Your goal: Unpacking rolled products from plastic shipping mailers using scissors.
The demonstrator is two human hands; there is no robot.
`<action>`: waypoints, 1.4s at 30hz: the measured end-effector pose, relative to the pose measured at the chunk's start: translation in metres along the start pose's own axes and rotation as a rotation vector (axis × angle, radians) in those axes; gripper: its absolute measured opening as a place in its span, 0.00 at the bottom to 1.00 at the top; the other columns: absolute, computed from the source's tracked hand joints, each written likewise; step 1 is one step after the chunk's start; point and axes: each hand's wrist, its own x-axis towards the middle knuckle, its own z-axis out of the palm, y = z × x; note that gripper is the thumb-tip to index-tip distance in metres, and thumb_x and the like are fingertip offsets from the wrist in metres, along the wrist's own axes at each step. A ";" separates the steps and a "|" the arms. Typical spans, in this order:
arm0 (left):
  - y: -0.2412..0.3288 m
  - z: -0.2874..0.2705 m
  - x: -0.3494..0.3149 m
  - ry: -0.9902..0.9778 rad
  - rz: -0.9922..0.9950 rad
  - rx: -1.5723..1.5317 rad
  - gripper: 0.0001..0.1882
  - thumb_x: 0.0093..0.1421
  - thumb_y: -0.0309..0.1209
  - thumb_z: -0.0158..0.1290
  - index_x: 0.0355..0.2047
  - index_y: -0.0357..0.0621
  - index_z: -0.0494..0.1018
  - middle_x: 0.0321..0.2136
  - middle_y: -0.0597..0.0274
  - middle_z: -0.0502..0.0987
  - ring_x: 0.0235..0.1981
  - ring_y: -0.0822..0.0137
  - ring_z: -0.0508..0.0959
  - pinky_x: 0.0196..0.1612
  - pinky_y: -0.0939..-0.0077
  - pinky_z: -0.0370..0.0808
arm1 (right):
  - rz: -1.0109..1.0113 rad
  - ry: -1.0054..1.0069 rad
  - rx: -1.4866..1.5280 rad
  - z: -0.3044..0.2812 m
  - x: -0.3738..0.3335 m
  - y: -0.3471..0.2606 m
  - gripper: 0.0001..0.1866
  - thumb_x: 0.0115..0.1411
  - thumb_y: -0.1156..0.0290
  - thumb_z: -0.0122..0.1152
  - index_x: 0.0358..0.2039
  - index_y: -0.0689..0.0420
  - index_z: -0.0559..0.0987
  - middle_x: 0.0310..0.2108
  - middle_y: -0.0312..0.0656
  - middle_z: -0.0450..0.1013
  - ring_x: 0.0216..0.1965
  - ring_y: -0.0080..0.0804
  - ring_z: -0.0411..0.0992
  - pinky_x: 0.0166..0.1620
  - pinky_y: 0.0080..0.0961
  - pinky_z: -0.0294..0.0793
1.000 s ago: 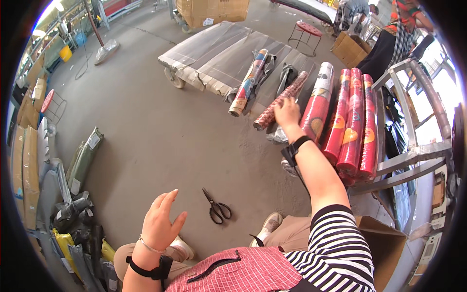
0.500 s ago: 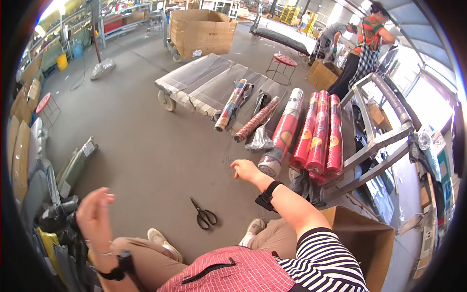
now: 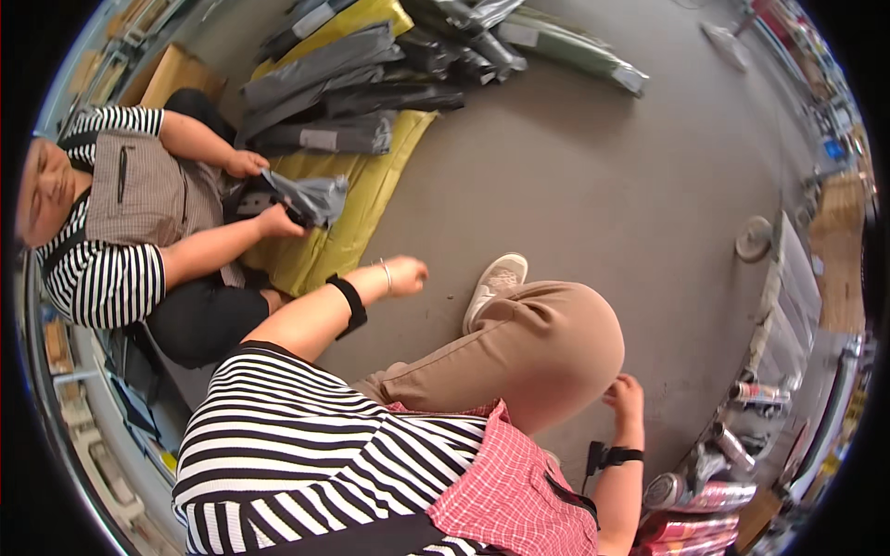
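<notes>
My left hand [image 3: 408,275] reaches out low over the grey floor, empty with fingers loosely curled, a black band and a thin bracelet on the wrist. It is just right of a yellow sheet [image 3: 357,218]. My right hand [image 3: 626,396], with a black watch on the wrist, hangs beside my bent knee in tan trousers [image 3: 547,343] and holds nothing. A co-worker in a striped shirt [image 3: 102,269] sits at the left, with both hands on a grey plastic bag [image 3: 311,199].
Several grey plastic bags [image 3: 343,93] are stacked on the yellow sheet at the top. My grey shoe [image 3: 496,283] rests on the floor. Red printed rolls [image 3: 695,505] lie at the lower right. A cardboard box [image 3: 176,74] stands behind the co-worker.
The view has swung away from the rolls and scissors toward the co-worker and grey bags. My right hand has drawn back from the rolls to my knee; my left hand now reaches forward.
</notes>
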 end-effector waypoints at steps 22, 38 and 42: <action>-0.141 -0.140 0.144 0.746 -0.563 0.270 0.25 0.54 0.26 0.48 0.55 0.46 0.63 0.57 0.54 0.62 0.59 0.52 0.64 0.56 0.58 0.69 | 0.178 -0.192 -0.376 0.101 0.094 0.111 0.28 0.53 0.71 0.59 0.56 0.61 0.66 0.41 0.45 0.71 0.34 0.31 0.74 0.30 0.31 0.79; -0.147 -0.205 0.173 0.574 -0.757 0.337 0.09 0.57 0.34 0.54 0.36 0.44 0.78 0.40 0.48 0.78 0.45 0.51 0.77 0.48 0.58 0.74 | 0.421 0.038 -0.273 0.106 0.113 0.151 0.24 0.51 0.75 0.58 0.51 0.60 0.71 0.30 0.42 0.74 0.26 0.30 0.73 0.25 0.31 0.77; -0.091 -0.177 0.162 0.527 -0.334 0.402 0.10 0.53 0.35 0.53 0.30 0.42 0.77 0.34 0.47 0.78 0.39 0.48 0.78 0.43 0.55 0.74 | 0.383 0.078 -0.371 0.102 0.134 0.213 0.24 0.50 0.75 0.58 0.50 0.60 0.70 0.29 0.42 0.73 0.26 0.31 0.73 0.26 0.33 0.78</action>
